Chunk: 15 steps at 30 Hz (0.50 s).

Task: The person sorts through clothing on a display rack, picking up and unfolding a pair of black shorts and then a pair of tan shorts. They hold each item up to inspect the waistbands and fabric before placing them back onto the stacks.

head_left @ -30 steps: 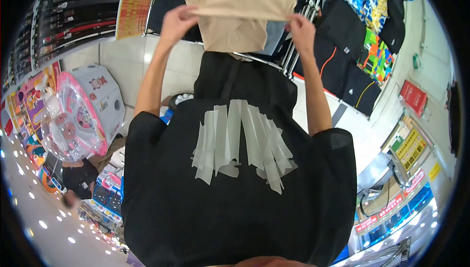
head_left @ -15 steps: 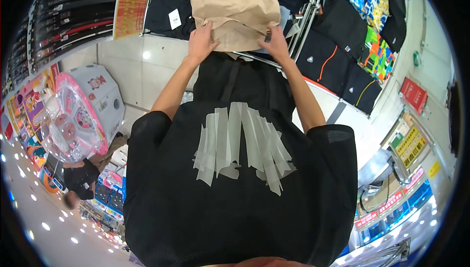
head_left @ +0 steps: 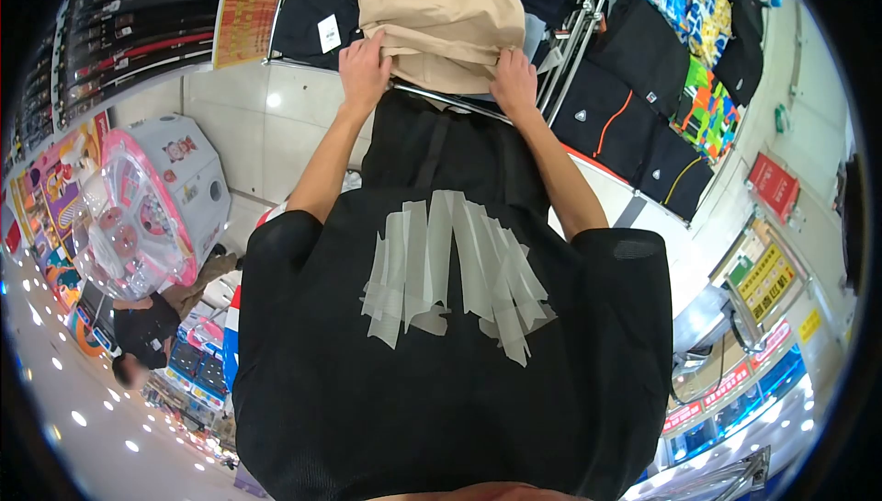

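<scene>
A beige cloth garment (head_left: 439, 0), seemingly folded, lies over the front of the display shelf at the top of the head view. My left hand (head_left: 365, 72) is closed on its near left corner, fingers curled over the cloth. At the near right corner my right hand (head_left: 514, 83) pinches the same garment. Between both hands the fabric bunches into a loose horizontal fold. What kind of garment it is cannot be made out. Left of it lies dark folded clothing with a white tag (head_left: 328, 34).
Metal rails (head_left: 574, 46) run along the right side of the shelf. Beyond them are dark folded clothes (head_left: 634, 87) and brightly patterned ones (head_left: 707, 96). A pink and white machine (head_left: 175, 198) stands at left, with another person (head_left: 147, 331) behind it.
Both hands have shifted slightly and curled tighter on the garment's edges. The cloth between them has gathered into a raised fold near the front.
</scene>
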{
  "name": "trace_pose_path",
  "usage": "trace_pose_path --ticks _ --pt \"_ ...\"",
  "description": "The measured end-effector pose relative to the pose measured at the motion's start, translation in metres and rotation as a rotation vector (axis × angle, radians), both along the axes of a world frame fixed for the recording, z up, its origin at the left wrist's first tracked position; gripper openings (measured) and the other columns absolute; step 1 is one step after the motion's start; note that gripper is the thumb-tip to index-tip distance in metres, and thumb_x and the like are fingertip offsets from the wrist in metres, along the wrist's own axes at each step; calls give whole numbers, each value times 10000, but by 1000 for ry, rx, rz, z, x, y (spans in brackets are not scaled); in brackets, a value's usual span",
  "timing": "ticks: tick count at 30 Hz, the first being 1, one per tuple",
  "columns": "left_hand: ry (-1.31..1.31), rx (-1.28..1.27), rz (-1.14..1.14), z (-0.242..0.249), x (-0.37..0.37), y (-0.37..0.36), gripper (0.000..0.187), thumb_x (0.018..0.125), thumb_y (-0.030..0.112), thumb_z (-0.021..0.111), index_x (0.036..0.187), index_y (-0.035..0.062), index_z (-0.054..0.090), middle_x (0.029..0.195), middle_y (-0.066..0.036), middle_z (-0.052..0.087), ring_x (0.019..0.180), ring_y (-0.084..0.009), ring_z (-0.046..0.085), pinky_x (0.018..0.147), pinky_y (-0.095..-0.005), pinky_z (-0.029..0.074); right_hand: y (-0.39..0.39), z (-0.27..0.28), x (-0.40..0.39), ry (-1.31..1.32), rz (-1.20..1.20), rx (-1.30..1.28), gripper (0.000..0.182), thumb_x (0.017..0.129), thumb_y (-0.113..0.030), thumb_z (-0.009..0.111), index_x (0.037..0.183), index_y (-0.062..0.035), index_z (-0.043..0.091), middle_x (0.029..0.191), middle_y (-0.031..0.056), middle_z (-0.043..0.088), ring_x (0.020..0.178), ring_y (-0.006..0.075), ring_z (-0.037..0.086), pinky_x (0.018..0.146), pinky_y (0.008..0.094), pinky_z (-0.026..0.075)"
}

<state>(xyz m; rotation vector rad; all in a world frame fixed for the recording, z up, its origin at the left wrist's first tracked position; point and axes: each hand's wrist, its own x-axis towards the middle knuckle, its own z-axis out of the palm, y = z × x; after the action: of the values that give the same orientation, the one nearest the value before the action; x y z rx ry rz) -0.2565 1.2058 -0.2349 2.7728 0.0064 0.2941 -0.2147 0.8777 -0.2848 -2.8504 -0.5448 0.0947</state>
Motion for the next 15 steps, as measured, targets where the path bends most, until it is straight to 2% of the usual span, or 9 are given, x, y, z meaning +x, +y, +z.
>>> trace_pose_path --ticks 3,6,10,13,15 --pt "-18 -16 17 18 5 8 509 860 133 771 1366 101 733 1020 -99 747 1051 -281 696 971 -446 479 -12 11 -1 -24 -48 -25 468 809 -118 788 1240 -38 623 1147 135 611 1082 328 648 897 466 510" --pt "7 -37 53 48 1 11 482 866 157 765 1346 109 752 943 -111 749 973 -294 718 954 -444 481 -24 33 5 -45 -139 76 501 795 -131 814 1264 -67 651 1147 121 619 1072 327 652 895 467 496" --pt "111 -90 128 77 -5 12 555 875 240 800 1413 131 719 1089 -164 790 1025 -357 729 946 -474 526 -40 34 6 -30 -133 119 432 802 -135 810 1210 -86 678 1101 107 644 1076 334 663 889 471 492" --pt "202 -49 152 88 -13 9 597 871 234 814 1445 121 698 1106 -173 793 1046 -368 728 934 -478 548 -48 34 2 6 -182 158 380 824 -123 782 1186 -77 673 1080 114 658 1058 343 672 882 484 501" --pt "215 -140 121 77 -21 14 611 879 205 815 1467 112 679 1159 -181 788 1082 -377 727 946 -479 557 -51 33 -2 19 -215 208 347 841 -110 758 1174 -68 668 1080 124 665 1050 353 677 875 497 509"
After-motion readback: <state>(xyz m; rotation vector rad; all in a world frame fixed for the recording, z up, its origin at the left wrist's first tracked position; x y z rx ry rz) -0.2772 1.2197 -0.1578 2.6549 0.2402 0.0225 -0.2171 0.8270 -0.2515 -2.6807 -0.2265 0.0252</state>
